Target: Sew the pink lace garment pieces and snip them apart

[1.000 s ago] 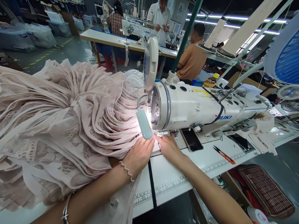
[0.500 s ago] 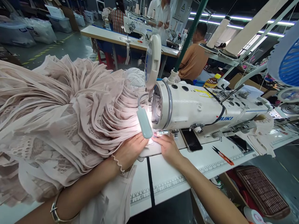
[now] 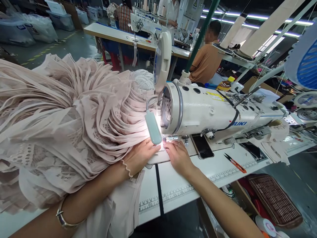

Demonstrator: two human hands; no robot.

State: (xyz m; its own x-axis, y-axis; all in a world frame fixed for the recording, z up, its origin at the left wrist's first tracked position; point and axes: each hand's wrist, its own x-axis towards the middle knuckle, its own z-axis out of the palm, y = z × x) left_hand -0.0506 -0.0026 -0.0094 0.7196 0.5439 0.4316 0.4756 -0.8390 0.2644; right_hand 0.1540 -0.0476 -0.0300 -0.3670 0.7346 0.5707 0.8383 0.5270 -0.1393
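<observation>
A white sewing machine lies across the table, its needle area lit by a small green lamp. My left hand is beside the lamp, at the edge of a big pale pink fabric pile; its fingertips are partly hidden by the lamp. My right hand is just right of the needle area, fingers bent and close together at a small light piece that glare makes hard to see. The fingertips of both hands nearly meet in front of the presser foot.
A phone lies by the machine base, and orange-handled snips rest near the table's ruler edge. A blue fan and thread cones stand at the right. People sit behind at another sewing table.
My right hand's fingers have drawn in and bent more near the needle. My left hand has shifted slightly toward it. The whole view has moved a little.
</observation>
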